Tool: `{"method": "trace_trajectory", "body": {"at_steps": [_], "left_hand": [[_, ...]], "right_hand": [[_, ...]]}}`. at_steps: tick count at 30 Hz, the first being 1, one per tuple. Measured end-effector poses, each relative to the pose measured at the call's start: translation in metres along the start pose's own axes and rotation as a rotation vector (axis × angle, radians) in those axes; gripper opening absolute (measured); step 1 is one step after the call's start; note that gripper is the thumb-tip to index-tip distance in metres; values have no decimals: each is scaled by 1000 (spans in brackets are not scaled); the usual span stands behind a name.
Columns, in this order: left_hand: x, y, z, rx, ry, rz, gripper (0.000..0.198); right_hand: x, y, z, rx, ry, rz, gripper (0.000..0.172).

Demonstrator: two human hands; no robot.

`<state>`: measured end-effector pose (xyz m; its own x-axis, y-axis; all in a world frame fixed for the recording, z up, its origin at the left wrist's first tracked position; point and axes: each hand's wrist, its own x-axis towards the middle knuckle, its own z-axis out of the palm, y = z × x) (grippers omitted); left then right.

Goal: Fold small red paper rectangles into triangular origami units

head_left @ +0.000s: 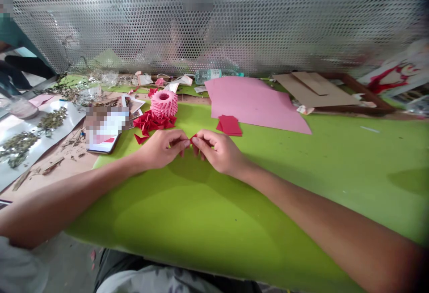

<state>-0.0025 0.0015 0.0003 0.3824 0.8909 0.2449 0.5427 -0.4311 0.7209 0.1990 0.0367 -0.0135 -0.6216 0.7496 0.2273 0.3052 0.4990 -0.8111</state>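
My left hand (164, 149) and my right hand (216, 150) meet over a green sheet (208, 212), both pinching one small red paper piece (193, 138) between thumbs and fingertips. Just beyond my left hand lies a pile of folded red paper triangles (152, 123). Behind that pile stands a pink ring built of folded paper units (164, 102). A small stack of red paper squares (229, 125) lies a little beyond my right hand.
A large pink sheet (254, 100) lies behind the red squares, with brown cardboard (315, 89) to its right. A phone (103, 133) rests left of the green sheet, by dried plant bits (20, 143). A plastic bottle (211, 74) lies along the perforated metal screen (214, 20).
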Motion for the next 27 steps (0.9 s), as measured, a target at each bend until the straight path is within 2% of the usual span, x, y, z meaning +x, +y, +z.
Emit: {"method": "trace_trajectory", "body": {"at_steps": [7,13,21,27], "left_hand": [[-1,1,0,-10,-10,-13,24],[-1,-2,-1,2,12,-28,22],[0,-4,-1,4,25,-10,17],[1,-2,-2,-6,28,-42,19]], "right_hand": [[0,3,-2,26,-46,-23,29],[0,-2,-1,-85,-13,-60,27],[-1,5,-1,-28,-120,-35,28],[-1,2,0,-1,-73,-20,25]]}}
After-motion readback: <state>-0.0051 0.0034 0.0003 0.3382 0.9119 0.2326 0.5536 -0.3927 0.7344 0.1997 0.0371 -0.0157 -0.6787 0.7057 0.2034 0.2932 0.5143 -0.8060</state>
